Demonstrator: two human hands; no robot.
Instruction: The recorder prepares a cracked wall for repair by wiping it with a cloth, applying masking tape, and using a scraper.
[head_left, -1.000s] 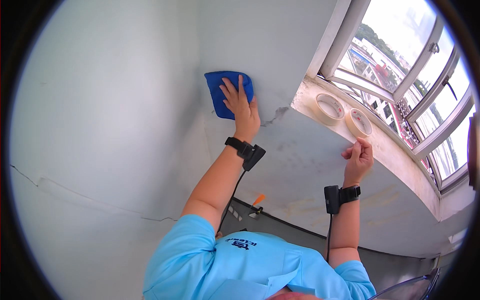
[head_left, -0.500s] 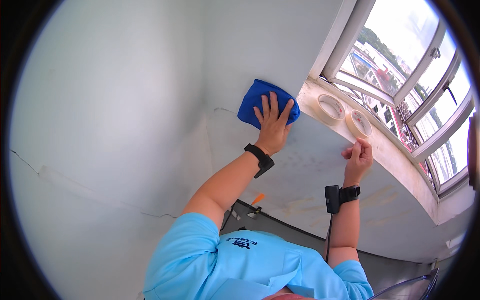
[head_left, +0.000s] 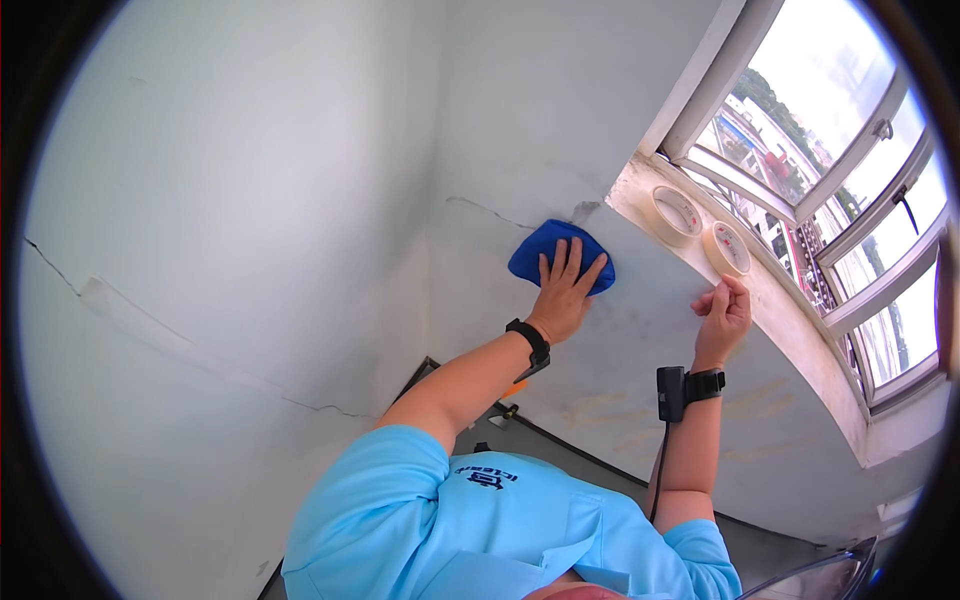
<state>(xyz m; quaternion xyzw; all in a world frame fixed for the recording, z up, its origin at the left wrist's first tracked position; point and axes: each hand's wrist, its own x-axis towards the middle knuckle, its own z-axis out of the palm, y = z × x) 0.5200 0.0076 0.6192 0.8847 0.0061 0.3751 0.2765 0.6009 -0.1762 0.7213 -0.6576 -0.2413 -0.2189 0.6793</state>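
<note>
A folded blue cloth (head_left: 530,261) lies flat on the pale wall below the window sill. My left hand (head_left: 565,295) presses it there with fingers spread across it. A crack (head_left: 487,210) and a small chipped grey patch (head_left: 585,211) show in the wall paint just above the cloth. At the sill's inner edge is my right hand (head_left: 725,320), fingers curled and thumb against the index finger. Its fingertips are just below the smaller roll of masking tape (head_left: 712,249); whether anything is pinched in them is hidden. A wider roll of masking tape (head_left: 660,220) stands beside that one.
The stained window sill (head_left: 790,345) runs along the right under open window panes (head_left: 840,120). A cracked wall (head_left: 200,300) rises on the left. A cable hangs from the black device (head_left: 672,394) on my right wrist. Something orange (head_left: 514,388) shows below my left wrist.
My left hand has slid the blue cloth down and slightly right along the wall, uncovering the crack and chipped patch. The right hand stays at the sill edge. The view has shifted a little.
</note>
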